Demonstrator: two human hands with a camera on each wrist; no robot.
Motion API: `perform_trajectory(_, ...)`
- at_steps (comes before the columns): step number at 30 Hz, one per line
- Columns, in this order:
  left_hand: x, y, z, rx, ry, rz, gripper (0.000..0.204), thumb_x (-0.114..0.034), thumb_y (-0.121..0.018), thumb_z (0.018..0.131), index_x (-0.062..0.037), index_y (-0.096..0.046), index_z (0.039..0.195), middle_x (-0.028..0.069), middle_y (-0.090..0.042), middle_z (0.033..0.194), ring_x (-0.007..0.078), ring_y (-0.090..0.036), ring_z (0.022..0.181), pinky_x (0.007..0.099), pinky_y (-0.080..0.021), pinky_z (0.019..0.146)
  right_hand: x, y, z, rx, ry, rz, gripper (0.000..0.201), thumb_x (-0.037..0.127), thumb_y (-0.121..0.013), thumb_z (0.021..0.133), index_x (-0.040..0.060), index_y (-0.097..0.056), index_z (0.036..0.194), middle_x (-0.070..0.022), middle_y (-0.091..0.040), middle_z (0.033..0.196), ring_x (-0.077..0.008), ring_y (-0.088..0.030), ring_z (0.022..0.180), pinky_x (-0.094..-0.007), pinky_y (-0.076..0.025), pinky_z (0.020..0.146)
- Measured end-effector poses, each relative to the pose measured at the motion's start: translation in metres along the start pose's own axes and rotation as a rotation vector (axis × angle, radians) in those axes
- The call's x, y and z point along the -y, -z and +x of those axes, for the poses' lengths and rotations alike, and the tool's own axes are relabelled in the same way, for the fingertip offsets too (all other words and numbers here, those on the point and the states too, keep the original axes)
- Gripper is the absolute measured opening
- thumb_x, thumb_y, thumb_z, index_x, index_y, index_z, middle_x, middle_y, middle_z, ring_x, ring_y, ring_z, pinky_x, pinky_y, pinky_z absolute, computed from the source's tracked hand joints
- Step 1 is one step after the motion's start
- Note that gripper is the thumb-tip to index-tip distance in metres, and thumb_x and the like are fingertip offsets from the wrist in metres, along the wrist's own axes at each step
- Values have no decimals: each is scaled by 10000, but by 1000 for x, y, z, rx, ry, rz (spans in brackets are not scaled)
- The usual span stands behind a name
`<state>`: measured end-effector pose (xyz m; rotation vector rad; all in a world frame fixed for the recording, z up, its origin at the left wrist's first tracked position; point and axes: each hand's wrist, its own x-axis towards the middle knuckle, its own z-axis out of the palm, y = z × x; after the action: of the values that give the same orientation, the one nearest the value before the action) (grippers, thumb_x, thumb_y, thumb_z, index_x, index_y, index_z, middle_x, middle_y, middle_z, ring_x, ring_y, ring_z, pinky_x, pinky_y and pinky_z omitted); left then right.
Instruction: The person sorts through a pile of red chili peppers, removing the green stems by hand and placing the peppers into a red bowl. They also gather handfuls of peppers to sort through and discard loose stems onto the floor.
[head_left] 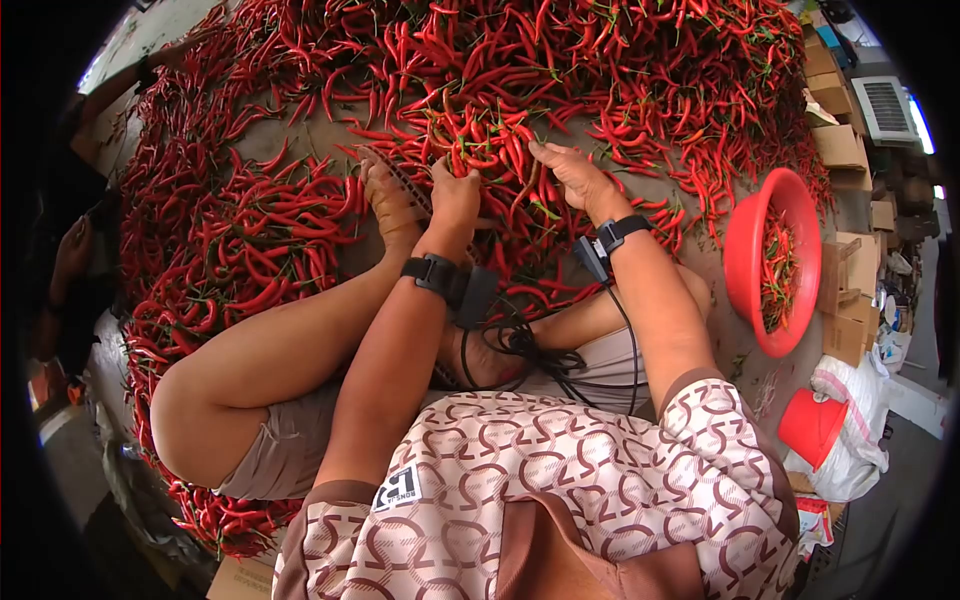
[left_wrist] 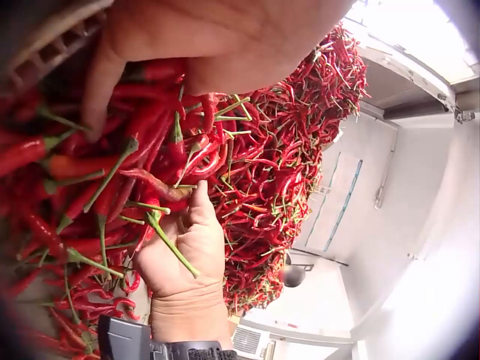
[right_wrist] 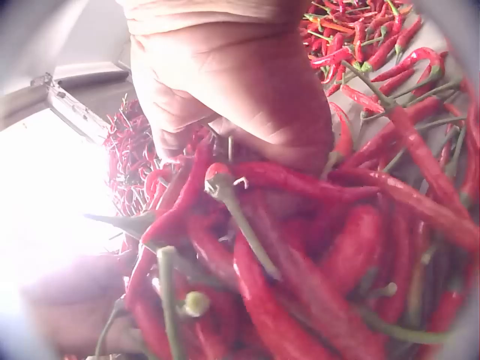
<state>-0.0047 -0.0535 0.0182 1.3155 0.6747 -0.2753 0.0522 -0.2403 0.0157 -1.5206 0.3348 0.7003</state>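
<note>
Red chillies [head_left: 488, 140] with green stems are bunched between my two hands, above a low pile. My left hand [head_left: 456, 195] grips the bunch from the left, fingers sunk among the chillies and partly hidden. On the other side my right hand [head_left: 578, 176] has its palm turned inward and its thumb straight. In the left wrist view a green stem [left_wrist: 174, 244] crosses the right palm, with the fingers hidden behind chillies. Close-up chillies [right_wrist: 292, 255] crowd under the right hand [right_wrist: 232, 90] in the right wrist view.
A large chilli heap [head_left: 480, 50] rises ahead, and more chillies [head_left: 270, 230] spread left. A red basin [head_left: 742, 265] with some chillies stands tilted at right. Behind it are cardboard boxes [head_left: 850, 290] and a small red bucket [head_left: 812, 428]. Another person's hand [head_left: 72, 248] shows at left.
</note>
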Motion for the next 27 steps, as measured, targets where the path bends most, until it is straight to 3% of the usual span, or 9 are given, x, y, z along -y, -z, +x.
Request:
perform_trajectory(2, 7, -1, 0, 13, -106, 79, 738, -236, -729, 783, -2, -320, 1351, 201, -551, 1207, 312, -596, 1058, 404, -576, 732, -8, 6, 18, 160, 63, -9, 975, 474, -729, 778, -97, -263, 1416, -234, -319, 1468, -281, -247, 1398, -377, -192, 1124)
perform_trajectory(5, 9, -7, 2, -53, -174, 215, 845, -318, -763, 746, 62, -297, 1339, 231, -572, 1175, 321, -602, 1061, 360, -534, 794, -16, -8, 42, 40, 104, -190, 695, 380, -717, 820, -69, -472, 1290, -132, -554, 1257, -159, -484, 1181, -329, -326, 1039)
perform_trajectory(6, 7, -11, 6, -129, -125, 285, 874, -364, -748, 750, 82, -279, 1339, 264, -567, 1180, 345, -588, 1087, 364, -509, 830, -16, -16, 49, -93, 111, -306, 689, 349, -723, 814, -83, -470, 1286, -145, -571, 1233, -171, -524, 1140, -316, -374, 996)
perform_trajectory(9, 12, -13, 20, -190, -32, 291, 814, -354, -700, 795, 48, -273, 1359, 269, -562, 1183, 361, -581, 1088, 406, -531, 808, 1, -34, 33, -210, 170, -303, 668, 322, -722, 811, -94, -478, 1273, -152, -593, 1193, -178, -549, 1104, -306, -402, 959)
perform_trajectory(10, 5, -11, 14, -175, 17, 210, 781, -343, -678, 813, 32, -273, 1366, 271, -549, 1199, 374, -574, 1089, 435, -542, 788, 18, -35, 14, 10, 170, -211, 624, 316, -715, 817, -83, -506, 1248, -151, -591, 1197, -183, -538, 1121, -309, -396, 966)
perform_trajectory(13, -9, -8, 0, -134, 90, 34, 693, -310, -617, 860, -15, -272, 1383, 274, -505, 1246, 414, -555, 1088, 515, -567, 720, 6, -25, 16, -14, 125, -26, 377, 263, -688, 840, -12, -633, 1092, -57, -662, 974, -143, -598, 894, -292, -451, 813)
perform_trajectory(17, -1, -8, 5, -119, 70, 4, 628, -281, -568, 895, -40, -269, 1393, 270, -448, 1302, 446, -537, 1089, 566, -577, 658, 4, -17, 22, 25, 89, -131, 505, 334, -663, 869, -28, -565, 1207, -115, -585, 1215, -189, -525, 1136, -313, -374, 990)
perform_trajectory(24, 20, -3, 24, -73, 28, 23, 627, -280, -555, 905, -60, -257, 1411, 248, -398, 1360, 433, -498, 1153, 588, -565, 715, 2, -15, 20, -58, 84, -269, 629, 385, -587, 917, -56, -437, 1339, -163, -458, 1384, -226, -399, 1305, -338, -302, 1072)
perform_trajectory(27, -11, -3, -9, -14, 108, -39, 657, -275, -583, 895, -56, -247, 1416, 229, -389, 1375, 414, -471, 1196, 607, -548, 733, 4, -18, 10, -103, 104, -332, 704, 439, -536, 933, -60, -356, 1396, -187, -385, 1448, -255, -346, 1354, -346, -269, 1102)
